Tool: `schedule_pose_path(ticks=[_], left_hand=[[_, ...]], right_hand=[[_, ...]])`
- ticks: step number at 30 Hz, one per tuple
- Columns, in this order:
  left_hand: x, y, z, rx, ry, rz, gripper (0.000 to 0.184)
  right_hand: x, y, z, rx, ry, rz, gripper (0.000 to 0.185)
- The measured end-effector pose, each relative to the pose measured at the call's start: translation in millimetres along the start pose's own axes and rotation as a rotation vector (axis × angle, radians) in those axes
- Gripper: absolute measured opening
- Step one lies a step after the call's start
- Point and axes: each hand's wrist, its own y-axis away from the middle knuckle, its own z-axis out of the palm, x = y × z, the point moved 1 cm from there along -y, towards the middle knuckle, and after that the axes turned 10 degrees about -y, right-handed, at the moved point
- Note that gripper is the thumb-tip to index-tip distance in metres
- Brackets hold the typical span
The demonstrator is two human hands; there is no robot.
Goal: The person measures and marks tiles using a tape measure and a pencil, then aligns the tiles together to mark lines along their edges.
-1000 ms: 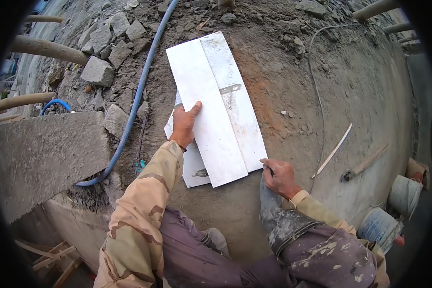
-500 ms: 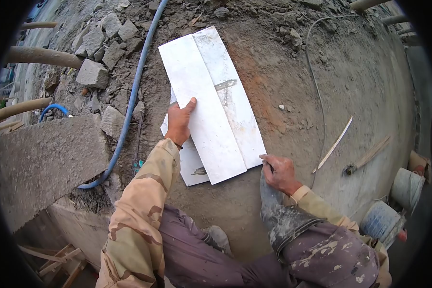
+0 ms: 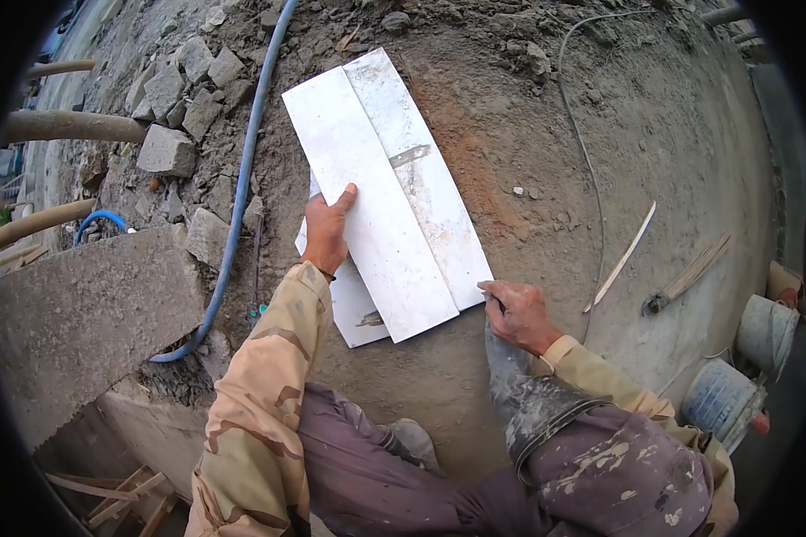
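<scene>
A long white panel (image 3: 376,215) lies slanted over a second, stained white panel (image 3: 425,170) with a grey smear across it. Part of another white piece (image 3: 354,304) shows beneath at the lower left. My left hand (image 3: 329,222) grips the left edge of the top panel, thumb on its face and fingers hidden beneath. At the lower right corner of the stained panel is my right hand (image 3: 518,313), its fingers curled in a pinch; whatever is between the fingertips is too small to make out.
A blue hose (image 3: 246,170) runs down the left, beside broken stones (image 3: 167,150) and a concrete slab (image 3: 94,313). To the right lie a thin wood strip (image 3: 625,255), a brush-like stick (image 3: 685,276) and a thin cable (image 3: 591,161). Buckets (image 3: 718,394) stand at the lower right.
The panels' upper end has swung left in view along with my left hand. My right hand has shifted slightly upward, still at the corner. The surroundings have also shifted in view.
</scene>
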Motion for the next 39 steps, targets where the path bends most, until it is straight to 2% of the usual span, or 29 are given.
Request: schedule_pose_path(ticks=[14, 17, 23, 25, 26, 28, 31, 34, 37, 39], left_hand=[[2, 2, 3, 0.054, 0.018, -0.027, 0.035], [4, 4, 4, 0.097, 0.040, -0.021, 0.030], [-9, -6, -6, 0.351, 0.070, 0.088, 0.026], [2, 0, -10, 0.414, -0.124, 0.010, 0.036], [9, 5, -9, 0.419, -0.122, 0.002, 0.036], [27, 12, -8, 0.530, -0.646, 0.080, 0.045], [34, 13, -9, 0.583, -0.789, 0.107, 0.046], [4, -12, -30, 0.582, -0.672, 0.116, 0.045], [14, -5, -36, 0.505, -0.666, 0.085, 0.037], [48, 22, -40, 0.476, -0.700, 0.059, 0.036]], right_hand=[[-2, -1, -2, -0.029, -0.001, 0.043, 0.025], [-1, 1, -3, -0.034, -0.001, 0.073, 0.025], [6, 10, 0, -0.002, -0.037, 0.088, 0.024], [1, 9, -2, -0.016, -0.025, 0.114, 0.023], [-1, 11, -3, -0.027, -0.014, 0.144, 0.023], [4, 13, -1, -0.027, -0.018, 0.137, 0.022], [4, 12, -3, -0.024, -0.008, 0.117, 0.022], [2, 12, -4, -0.016, 0.010, 0.099, 0.023], [2, 16, -2, -0.007, 0.013, 0.098, 0.024], [6, 13, -6, -0.010, 0.010, 0.102, 0.024]])
